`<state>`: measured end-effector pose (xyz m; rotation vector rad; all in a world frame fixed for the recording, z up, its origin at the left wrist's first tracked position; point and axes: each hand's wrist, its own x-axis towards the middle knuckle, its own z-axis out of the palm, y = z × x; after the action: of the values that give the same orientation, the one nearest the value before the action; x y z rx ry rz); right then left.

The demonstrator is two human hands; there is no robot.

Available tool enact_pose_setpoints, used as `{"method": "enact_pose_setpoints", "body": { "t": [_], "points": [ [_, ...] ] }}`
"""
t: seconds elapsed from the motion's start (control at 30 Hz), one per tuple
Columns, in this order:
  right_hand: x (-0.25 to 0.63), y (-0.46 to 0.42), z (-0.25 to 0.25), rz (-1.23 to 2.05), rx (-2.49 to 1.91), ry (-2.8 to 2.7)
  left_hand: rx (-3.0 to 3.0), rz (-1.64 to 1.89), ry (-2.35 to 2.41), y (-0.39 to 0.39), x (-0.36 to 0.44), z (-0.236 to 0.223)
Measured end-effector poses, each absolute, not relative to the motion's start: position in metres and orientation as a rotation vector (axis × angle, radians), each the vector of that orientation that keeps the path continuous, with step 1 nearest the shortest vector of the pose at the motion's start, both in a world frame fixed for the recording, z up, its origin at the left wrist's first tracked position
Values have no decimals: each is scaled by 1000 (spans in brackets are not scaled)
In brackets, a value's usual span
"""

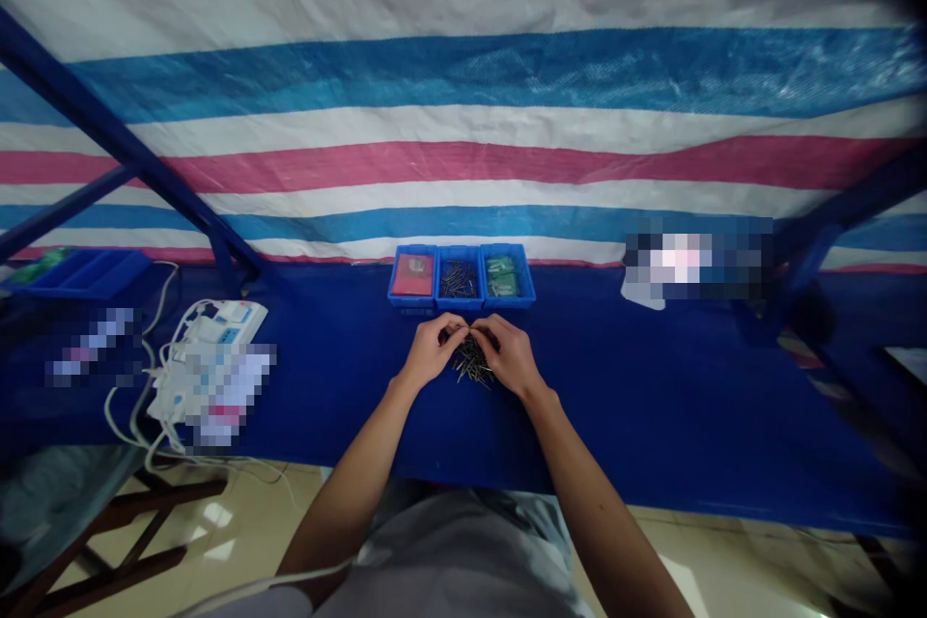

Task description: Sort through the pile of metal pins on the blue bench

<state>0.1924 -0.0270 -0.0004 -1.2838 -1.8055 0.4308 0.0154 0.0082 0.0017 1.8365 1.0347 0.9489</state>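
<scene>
A small heap of long thin metal pieces that look like screws (pixel 472 365) lies on the blue tabletop (pixel 615 386). My left hand (pixel 435 348) is over the left side of the heap, thumb and fingers pinched. From the other side my right hand (pixel 506 350) is pinched too, its fingertips almost meeting the left ones. Whatever sits between the fingertips is too small to make out. Just beyond the hands stand three joined blue bins: the left bin (pixel 392 294) holds a pink-red packet, the middle bin (pixel 458 303) more dark screws, the right bin (pixel 531 294) green and clear packets.
White power strips (pixel 224 321) with tangled cables lie at the left, beside blurred-out items. Farther left is a blue tray (pixel 108 272). A striped tarp (pixel 463 77) hangs behind the table, between slanting blue frame bars (pixel 174 179). A blurred-out object stands at the back right.
</scene>
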Motion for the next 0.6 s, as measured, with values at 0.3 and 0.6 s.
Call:
{"method": "enact_pose_setpoints", "body": {
  "t": [0.3,0.6],
  "points": [
    [193,-26,-2,429,-1298,-1813,1846,964,1019,8,15,2],
    [194,-27,-1,414,-1299,-1812,1839,966,1016,9,16,0]
  ]
}}
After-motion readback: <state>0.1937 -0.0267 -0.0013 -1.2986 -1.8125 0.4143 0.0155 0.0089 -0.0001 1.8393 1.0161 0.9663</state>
